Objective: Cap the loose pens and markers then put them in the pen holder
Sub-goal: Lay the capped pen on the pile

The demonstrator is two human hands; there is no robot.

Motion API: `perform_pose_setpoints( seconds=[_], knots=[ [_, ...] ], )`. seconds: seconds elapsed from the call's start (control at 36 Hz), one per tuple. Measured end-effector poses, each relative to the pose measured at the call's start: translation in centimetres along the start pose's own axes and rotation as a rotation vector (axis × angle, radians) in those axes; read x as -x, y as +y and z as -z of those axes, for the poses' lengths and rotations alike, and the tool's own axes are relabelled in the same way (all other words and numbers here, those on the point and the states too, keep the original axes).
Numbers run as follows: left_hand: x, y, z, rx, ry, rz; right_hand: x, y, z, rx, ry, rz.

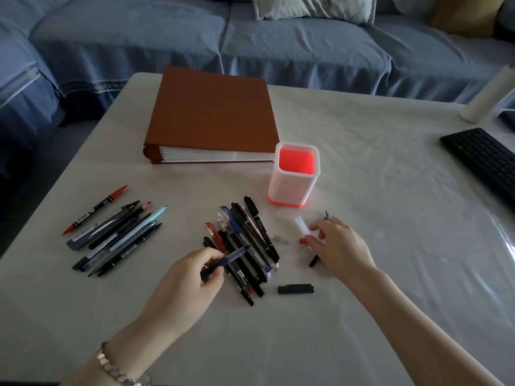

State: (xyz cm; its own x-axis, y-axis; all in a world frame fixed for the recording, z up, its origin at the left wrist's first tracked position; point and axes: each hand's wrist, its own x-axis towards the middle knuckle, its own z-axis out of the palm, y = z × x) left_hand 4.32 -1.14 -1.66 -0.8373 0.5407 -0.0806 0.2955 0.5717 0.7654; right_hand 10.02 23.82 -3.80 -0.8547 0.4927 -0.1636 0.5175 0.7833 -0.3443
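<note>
A blue-covered sofa (250,37) filled the far side of the room, and in front of it stood the table (362,288) under a pale cloth. On it, at the far left, lay a thick brown binder (211,112), and a black keyboard (482,160) ran off the right edge. Just beside the binder's near corner stood the white pen holder (295,176), upright, showing only its red inside, with nothing standing in it. By my reckoning the putting-away had not begun. Two heaps lay on the cloth: a left heap (114,232) fanned out well apart from the holder, and a middle heap (245,246) just in front of it. I could not tell how many in either were capped. The left hand (189,277) hovered at the near end of the middle heap, thumb and fingers pinching a blue pen (225,260) whose bare tip pointed away over the pile. The right hand (340,246) was down among the loose caps in front of the holder, its fingers bent over them. Whether it gripped one I could not tell. A clear cap (302,225) and a red cap (302,240) lay at its fingertips, and a black cap (296,289) lay alone nearer me. The job looked early: a cap to find for the pen in hand, then nearly everything left to do
</note>
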Motion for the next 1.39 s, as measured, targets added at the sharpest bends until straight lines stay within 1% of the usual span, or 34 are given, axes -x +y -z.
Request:
perform_pose_setpoints(
  seconds=[0.08,0.17,0.25,0.31,0.33,0.39,0.5,0.56,0.61,0.72,0.89,1.0,1.08,1.17,1.28,1.39],
  knots=[
    [0.1,0.1,0.0,0.006,-0.007,0.01,-1.0,-0.7,-0.5,0.022,0.036,-0.042],
    [0.1,0.1,0.0,0.004,-0.011,0.017,-2.0,-1.2,-0.8,0.051,0.019,-0.071],
    [0.1,0.1,0.1,0.007,-0.008,0.017,-2.6,-1.5,-1.1,0.07,0.0,-0.069],
    [0.1,0.2,0.2,0.009,-0.011,0.009,-2.6,-1.6,-1.1,0.01,0.022,-0.034],
    [0.0,0.3,0.3,0.014,-0.012,0.005,-2.3,-1.6,-1.0,-0.069,0.034,-0.005],
    [0.0,0.5,0.4,0.035,-0.009,-0.002,-1.6,-1.9,-0.7,-0.312,0.024,0.065],
    [-0.1,0.9,0.5,0.085,0.02,-0.017,0.8,-3.3,0.6,-0.754,-0.129,0.146],
    [0.0,1.2,0.6,0.124,0.022,-0.029,2.0,-3.8,1.2,-0.948,-0.164,0.175],
    [0.1,1.5,0.7,0.156,0.019,-0.057,2.8,-4.0,1.7,-1.07,-0.182,0.193],
    [0.2,1.7,0.8,0.172,0.026,-0.13,3.8,-4.2,2.2,-1.156,-0.177,0.214],
    [0.6,2.1,1.2,0.181,0.043,-0.232,4.7,-4.6,2.9,-1.104,-0.158,0.235],
    [0.6,2.5,1.5,0.147,0.024,-0.291,5.1,-4.7,3.5,-0.945,-0.08,0.255],
    [0.7,2.4,1.5,0.102,0.032,-0.297,5.2,-4.7,3.9,-0.839,-0.069,0.274],
    [0.7,2.1,1.3,0.082,0.041,-0.286,5.3,-4.3,4.0,-0.721,-0.052,0.32],
    [0.8,1.8,1.3,-0.008,0.008,-0.307,5.5,-4.3,4.2,-0.586,-0.026,0.421],
    [0.8,1.8,1.3,-0.105,-0.011,-0.339,5.6,-4.5,4.0,-0.546,0.001,0.513]
  ],
)
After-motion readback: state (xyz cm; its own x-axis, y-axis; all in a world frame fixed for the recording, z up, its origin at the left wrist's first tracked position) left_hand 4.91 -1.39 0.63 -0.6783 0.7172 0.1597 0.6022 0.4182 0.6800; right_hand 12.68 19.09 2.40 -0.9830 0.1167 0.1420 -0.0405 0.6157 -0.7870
